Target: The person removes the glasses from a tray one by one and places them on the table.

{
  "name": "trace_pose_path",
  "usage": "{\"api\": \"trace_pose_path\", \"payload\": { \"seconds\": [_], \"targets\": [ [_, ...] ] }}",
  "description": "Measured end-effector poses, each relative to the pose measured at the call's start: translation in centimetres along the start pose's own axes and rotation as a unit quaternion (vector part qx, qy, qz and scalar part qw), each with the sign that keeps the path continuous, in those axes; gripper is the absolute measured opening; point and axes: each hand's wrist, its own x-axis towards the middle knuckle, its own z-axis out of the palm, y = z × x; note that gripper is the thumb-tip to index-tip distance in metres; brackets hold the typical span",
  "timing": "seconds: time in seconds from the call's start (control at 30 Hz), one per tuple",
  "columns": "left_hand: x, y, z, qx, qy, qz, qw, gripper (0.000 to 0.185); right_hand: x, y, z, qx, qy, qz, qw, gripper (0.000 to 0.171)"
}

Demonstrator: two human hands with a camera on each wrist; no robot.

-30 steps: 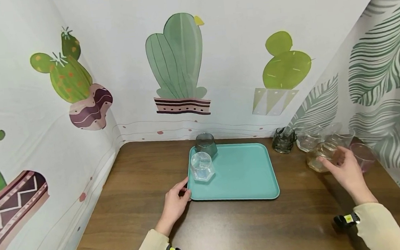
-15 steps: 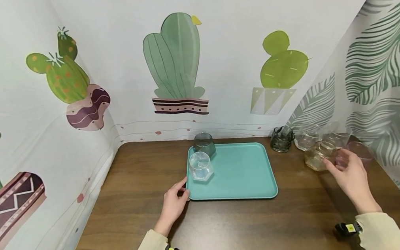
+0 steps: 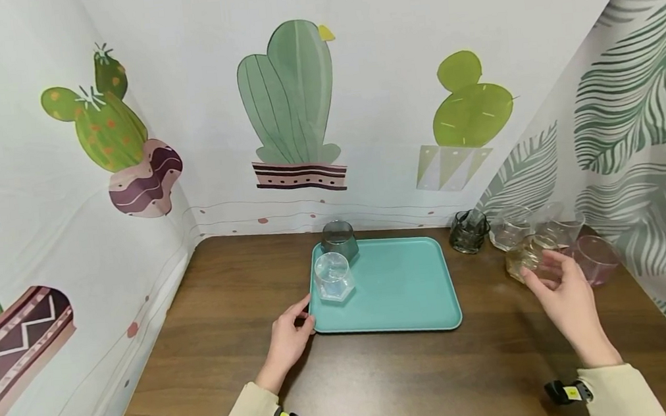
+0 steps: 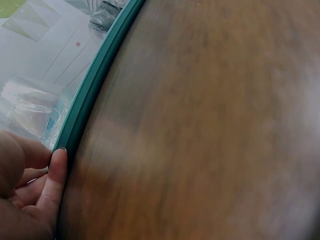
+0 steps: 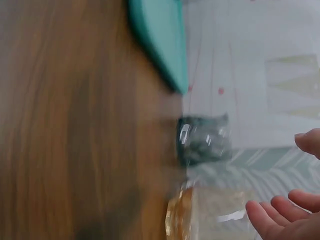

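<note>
My left hand (image 3: 287, 336) holds the near left corner of a teal tray (image 3: 399, 288); in the left wrist view its thumb and forefinger pinch the rim (image 4: 92, 75). A clear faceted glass (image 3: 333, 280) stands upright on the tray's left side, with a smoky grey glass (image 3: 338, 235) behind it. At the right, my right hand (image 3: 567, 306) is beside an amber glass (image 3: 519, 261), thumb and fingers spread apart. The right wrist view shows those fingertips (image 5: 255, 210) overlapping the upper part of the amber glass (image 5: 215, 215), not curled round it.
A pink glass (image 3: 600, 260) stands right of my right hand. Behind are a dark glass (image 3: 468, 232) and clear glasses, one (image 3: 510, 229) beside another (image 3: 563, 231), near the printed cloth wall (image 3: 380, 131). The brown wooden table (image 3: 402, 387) lies in front of the tray.
My right hand has shifted left along the amber glass, uncovering more of the pink glass. My left hand, the tray and the glasses stay in place.
</note>
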Motion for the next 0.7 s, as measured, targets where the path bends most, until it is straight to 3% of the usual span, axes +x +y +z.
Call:
{"api": "trace_pose_path", "payload": {
  "seconds": [0.23,0.7],
  "targets": [
    [0.0,0.1,-0.1,-0.005,0.000,-0.004,1.0000,0.045,-0.7,-2.1,2.2,0.040,-0.030,-0.026,0.998,0.057],
    [-0.1,0.2,-0.1,-0.007,0.000,-0.003,1.0000,0.044,-1.9,-4.7,6.7,0.069,-0.085,-0.074,0.991,0.055]
  ]
}}
